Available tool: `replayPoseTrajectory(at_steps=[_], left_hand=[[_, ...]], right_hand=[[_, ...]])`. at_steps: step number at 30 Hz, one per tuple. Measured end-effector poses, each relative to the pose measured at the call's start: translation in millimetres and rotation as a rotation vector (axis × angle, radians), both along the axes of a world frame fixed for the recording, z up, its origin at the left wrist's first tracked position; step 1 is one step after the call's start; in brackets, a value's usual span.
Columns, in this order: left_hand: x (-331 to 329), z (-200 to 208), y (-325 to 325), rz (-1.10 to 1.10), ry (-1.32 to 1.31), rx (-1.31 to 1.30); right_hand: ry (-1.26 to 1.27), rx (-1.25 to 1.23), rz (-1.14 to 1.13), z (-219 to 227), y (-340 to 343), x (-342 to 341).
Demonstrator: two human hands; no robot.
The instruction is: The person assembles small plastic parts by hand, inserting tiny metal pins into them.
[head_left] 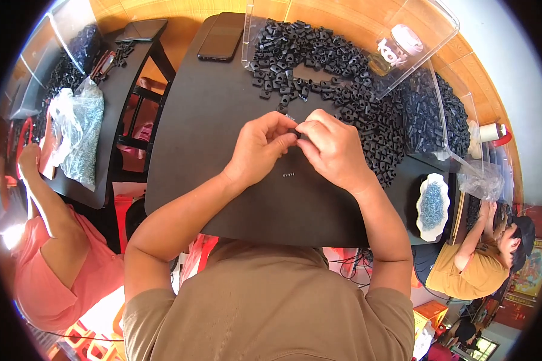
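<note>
My left hand (260, 146) and my right hand (333, 149) meet over the middle of the dark table (223, 108), fingertips pinched together. Between them shows a bit of a small black plastic part (298, 134), mostly covered by the fingers. A thin silvery piece, perhaps a spring, peeks out above the fingertips. On the tabletop just below the hands lies one small metal spring (289, 175). Past my fingers spreads a heap of small black plastic parts (319, 54), each with a hole, running down the right side beside my right hand.
A scalloped white dish (424, 230) of small bluish metal pieces sits at the right edge. Clear bins (430, 120) hold more black parts; a jar with a pink lid (406, 39) stands behind. A phone (221, 37) lies far left. Co-workers sit on both sides.
</note>
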State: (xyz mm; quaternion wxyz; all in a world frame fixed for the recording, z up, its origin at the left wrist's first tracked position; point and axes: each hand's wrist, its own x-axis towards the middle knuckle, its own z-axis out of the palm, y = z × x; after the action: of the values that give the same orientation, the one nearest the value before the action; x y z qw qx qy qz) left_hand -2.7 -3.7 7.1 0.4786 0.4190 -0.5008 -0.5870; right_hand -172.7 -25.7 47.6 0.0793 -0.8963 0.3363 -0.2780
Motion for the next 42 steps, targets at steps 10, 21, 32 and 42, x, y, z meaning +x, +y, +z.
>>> replayPoseTrajectory(at_steps=[10, 21, 32, 42], left_hand=[[17, -5, -10, -0.021, 0.303, 0.170], [-1, -3, 4, -0.026, -0.116, -0.196], [6, -4, -2, -0.075, 0.022, -0.111], [4, 1, 4, -0.307, 0.108, 0.072]], right_hand=[[0.222, 0.004, -0.058, -24, -6, -4], [-0.278, 0.198, -0.070, -10, 17, -3], [-0.461, 0.512, -0.053, -13, 17, 2], [-0.712, 1.178, -0.133, -1, 11, -14]])
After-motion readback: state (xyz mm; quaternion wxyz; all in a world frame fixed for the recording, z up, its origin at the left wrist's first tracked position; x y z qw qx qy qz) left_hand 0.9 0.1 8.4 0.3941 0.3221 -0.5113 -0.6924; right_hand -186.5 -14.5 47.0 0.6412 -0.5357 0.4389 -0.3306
